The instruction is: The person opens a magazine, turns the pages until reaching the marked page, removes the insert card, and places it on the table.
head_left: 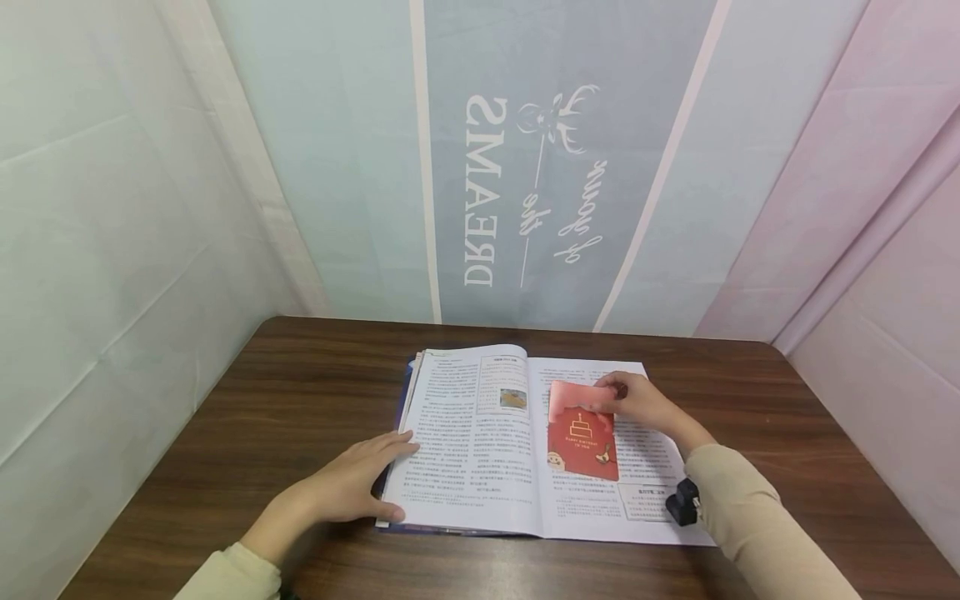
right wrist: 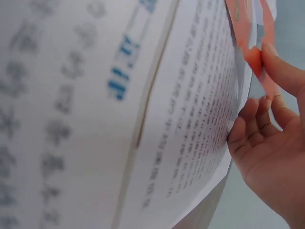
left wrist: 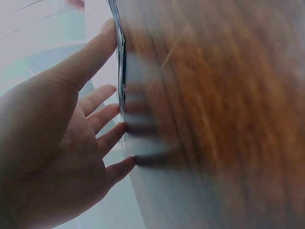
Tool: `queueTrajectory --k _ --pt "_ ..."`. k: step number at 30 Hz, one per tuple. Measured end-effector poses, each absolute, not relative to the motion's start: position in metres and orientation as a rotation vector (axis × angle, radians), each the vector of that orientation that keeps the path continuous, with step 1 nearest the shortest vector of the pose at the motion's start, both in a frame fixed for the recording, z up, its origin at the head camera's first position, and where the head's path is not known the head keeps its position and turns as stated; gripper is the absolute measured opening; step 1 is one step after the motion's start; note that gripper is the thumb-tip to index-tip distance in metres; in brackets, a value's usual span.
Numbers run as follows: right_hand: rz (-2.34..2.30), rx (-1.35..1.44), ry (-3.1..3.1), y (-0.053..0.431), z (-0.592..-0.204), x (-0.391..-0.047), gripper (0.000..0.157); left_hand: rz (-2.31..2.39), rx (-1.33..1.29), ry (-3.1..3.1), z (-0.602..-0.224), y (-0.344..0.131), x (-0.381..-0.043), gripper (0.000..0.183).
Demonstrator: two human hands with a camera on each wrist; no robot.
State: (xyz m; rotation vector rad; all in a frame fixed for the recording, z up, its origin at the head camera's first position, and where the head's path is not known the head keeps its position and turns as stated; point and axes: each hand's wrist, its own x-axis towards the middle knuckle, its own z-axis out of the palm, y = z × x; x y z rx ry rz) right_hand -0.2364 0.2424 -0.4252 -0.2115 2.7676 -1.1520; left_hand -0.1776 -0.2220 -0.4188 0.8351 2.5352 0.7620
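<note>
An open magazine (head_left: 480,467) lies on the table, its printed pages spread to both sides of the spine. My left hand (head_left: 352,479) rests along its left edge, fingers spread and thumb near the lower corner. In the left wrist view those fingers (left wrist: 112,136) touch the page edges. Over the right page, my right hand (head_left: 637,404) pinches the upper right of a red paper envelope (head_left: 581,454) with a gold cake print and a paler top part. The right wrist view shows thumb and forefinger on the pale pink paper (right wrist: 259,62), the other fingers curled near the page.
The dark wooden table (head_left: 810,467) extends around the magazine. A printed curtain (head_left: 360,167) hangs behind its far edge, with pale cloth (head_left: 112,250) on the left and pink cloth (head_left: 847,208) on the right. A black wrist device (head_left: 682,502) sits at the right sleeve.
</note>
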Motion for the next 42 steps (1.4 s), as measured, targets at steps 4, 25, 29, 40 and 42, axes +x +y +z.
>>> queueTrajectory --k 4,25,29,40,42 --pt "-1.247 -0.205 2.740 0.247 -0.423 -0.235 0.032 0.758 0.830 2.536 -0.418 -0.221 -0.178 0.084" --pt "-1.505 0.101 2.694 0.338 -0.394 -0.194 0.051 0.732 0.794 2.563 -0.414 -0.220 -0.175 0.086" --pt "-1.348 0.189 2.760 0.360 -0.395 -0.184 0.056 0.737 0.786 2.563 -0.413 -0.219 -0.175 0.085" --pt "-1.415 0.389 2.617 0.400 -0.409 -0.165 0.068 0.697 0.776 2.601 -0.416 -0.217 -0.178 0.085" --pt "-1.369 0.384 2.634 0.404 -0.410 -0.163 0.069 0.695 0.772 2.603 -0.416 -0.216 -0.178 0.085"
